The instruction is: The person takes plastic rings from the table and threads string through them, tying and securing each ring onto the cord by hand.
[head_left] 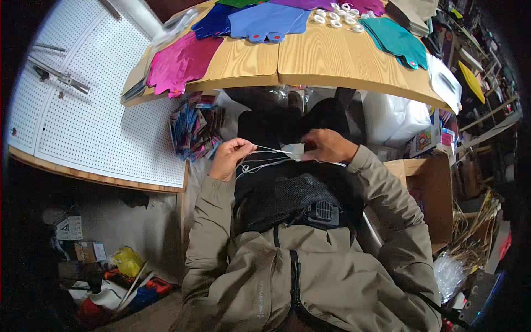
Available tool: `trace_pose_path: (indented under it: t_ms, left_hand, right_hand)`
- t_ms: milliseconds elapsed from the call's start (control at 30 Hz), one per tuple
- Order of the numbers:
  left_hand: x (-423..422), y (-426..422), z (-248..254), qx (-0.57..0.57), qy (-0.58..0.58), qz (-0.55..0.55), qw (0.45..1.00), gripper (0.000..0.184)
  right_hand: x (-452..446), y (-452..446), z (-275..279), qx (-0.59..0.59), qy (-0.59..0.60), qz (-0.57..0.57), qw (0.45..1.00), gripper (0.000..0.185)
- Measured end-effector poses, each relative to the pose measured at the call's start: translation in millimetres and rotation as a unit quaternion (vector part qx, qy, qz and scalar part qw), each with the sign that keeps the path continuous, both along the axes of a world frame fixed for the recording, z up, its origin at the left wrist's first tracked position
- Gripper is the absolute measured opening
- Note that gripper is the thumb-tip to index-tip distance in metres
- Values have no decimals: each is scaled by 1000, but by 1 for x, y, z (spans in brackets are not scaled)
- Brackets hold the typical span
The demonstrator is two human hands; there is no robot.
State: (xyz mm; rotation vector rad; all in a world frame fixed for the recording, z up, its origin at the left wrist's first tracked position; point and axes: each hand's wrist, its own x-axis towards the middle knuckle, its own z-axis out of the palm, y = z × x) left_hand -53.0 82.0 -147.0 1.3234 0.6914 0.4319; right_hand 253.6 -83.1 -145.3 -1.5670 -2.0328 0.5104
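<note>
Over my lap, my left hand point(225, 159) pinches a thin white cord point(271, 149) between thumb and forefinger. The cord stretches across to a small pale flat piece point(295, 150), which may be a tag or card. My right hand point(331, 146) is closed at the right edge of that piece, its fingers slightly blurred and partly hidden. Further strands of cord point(260, 165) hang below in loose loops between both hands, against dark trousers.
Ahead is a wooden table point(315, 61) bearing a pink shiny piece point(177, 63), a blue piece point(268, 22), a teal piece point(394, 40) and several white rings point(336, 16). A white pegboard point(105, 99) stands left; a cardboard box point(428, 193) sits right.
</note>
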Motion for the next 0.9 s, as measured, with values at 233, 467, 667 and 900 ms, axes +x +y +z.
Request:
trace_pose_path:
  t_ms: [233, 467, 667, 900]
  left_hand:
    - [5, -9, 0, 47, -33, -11, 998, 14]
    - [-3, -7, -9, -82, -28, -13, 996, 18]
    - [-6, -7, -25, 143, 79, -36, 986, 17]
    - [-16, -17, -42, 388, 164, 22, 907, 21]
  right_hand:
    - [-71, 54, 30, -77, 250, 47, 964, 38]
    - [-68, 71, 25, -254, 507, -29, 823, 24]
    - [-42, 56, 53, -264, 554, -44, 789, 25]
    - [-7, 35, 86, -236, 533, -58, 811, 27]
